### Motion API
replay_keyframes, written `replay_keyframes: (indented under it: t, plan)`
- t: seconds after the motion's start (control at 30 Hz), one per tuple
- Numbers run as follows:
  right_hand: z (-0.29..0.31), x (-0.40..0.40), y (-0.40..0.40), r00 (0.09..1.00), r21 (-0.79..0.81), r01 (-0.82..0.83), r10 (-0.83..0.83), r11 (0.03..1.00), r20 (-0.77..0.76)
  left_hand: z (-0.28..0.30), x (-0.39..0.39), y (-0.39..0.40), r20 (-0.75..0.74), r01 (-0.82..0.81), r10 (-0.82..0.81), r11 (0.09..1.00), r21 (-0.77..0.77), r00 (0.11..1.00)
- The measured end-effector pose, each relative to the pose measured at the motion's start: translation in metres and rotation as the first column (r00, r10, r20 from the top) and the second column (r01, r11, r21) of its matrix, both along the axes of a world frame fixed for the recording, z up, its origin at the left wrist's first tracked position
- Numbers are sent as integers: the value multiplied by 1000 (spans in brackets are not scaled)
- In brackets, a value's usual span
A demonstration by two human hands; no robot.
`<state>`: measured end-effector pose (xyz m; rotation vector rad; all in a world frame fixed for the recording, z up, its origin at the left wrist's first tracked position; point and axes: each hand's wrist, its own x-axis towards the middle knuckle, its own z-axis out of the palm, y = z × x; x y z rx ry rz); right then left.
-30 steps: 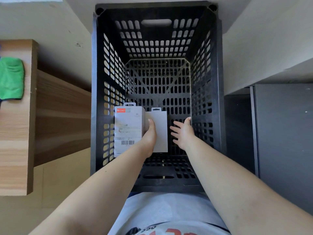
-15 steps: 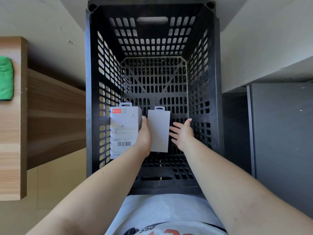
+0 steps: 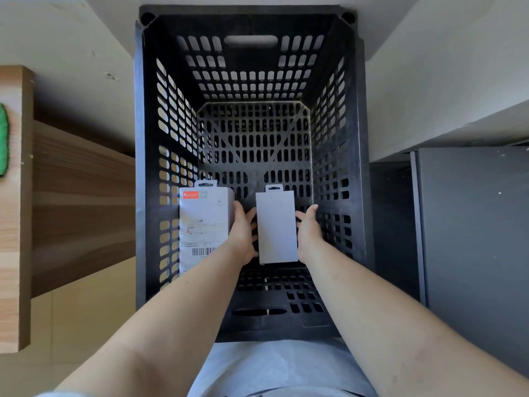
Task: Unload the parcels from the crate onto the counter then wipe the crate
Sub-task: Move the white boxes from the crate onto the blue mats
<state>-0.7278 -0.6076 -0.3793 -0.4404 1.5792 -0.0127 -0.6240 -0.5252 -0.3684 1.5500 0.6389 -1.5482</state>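
Deep black slatted crate (image 3: 252, 81), open top, both bare arms reaching down inside. Wooden counter (image 3: 17, 253) off its left wall, green cloth (image 3: 3, 141) at the counter's far left edge. Against the crate's left wall, near end: labelled white parcel (image 3: 204, 224) with red logo and barcode. Just right of it, apart, plain white parcel (image 3: 276, 227), hang tab pointing to the far wall. Left hand (image 3: 243, 230) between the two parcels, fingers straight against the plain one's left edge. Right hand (image 3: 309, 227) likewise flat at its right edge, fingers extended.
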Motion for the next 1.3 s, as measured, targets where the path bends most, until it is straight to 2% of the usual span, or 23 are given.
replay_keyframes:
  t: [0.17, 0.27, 0.33, 0.4, 0.47, 0.53, 0.77, 1.0, 1.13, 1.3]
  plan:
    - [14, 12, 4, 998, -187, 35, -44, 982, -45, 16, 4, -15, 123, 107, -98, 992, -69, 988]
    - [7, 23, -5, 996, -257, 23, -44, 966, -74, 38, 10, -29, 220, 128, -98, 984, -127, 971]
    - [25, 35, -16, 1000, -274, 11, -18, 962, -24, 54, 18, -38, 276, 131, -85, 980, -152, 957]
    - [71, 45, -22, 996, -240, 11, 11, 971, 87, 73, 27, -41, 341, 136, -68, 974, -180, 938]
    - [84, 48, -29, 986, -220, 0, 37, 976, 165, 77, 37, -43, 336, 107, -41, 978, -178, 941]
    - [101, 49, -36, 967, -270, -58, 121, 961, 224, 90, 45, -42, 351, 85, -16, 979, -183, 936]
    - [143, 51, -54, 911, -382, -189, 307, 905, 274, 144, 52, -39, 377, 79, 17, 968, -238, 926]
    - [186, 76, -65, 784, -490, -216, 449, 844, 428, 192, 80, -10, 390, -50, 212, 921, -385, 896]
    - [206, 94, -62, 637, -553, -291, 589, 781, 496, 214, 88, 14, 419, -125, 334, 883, -452, 844]
    - [229, 119, -32, 455, -653, -386, 750, 652, 481, 238, 96, 62, 384, -217, 471, 809, -546, 794]
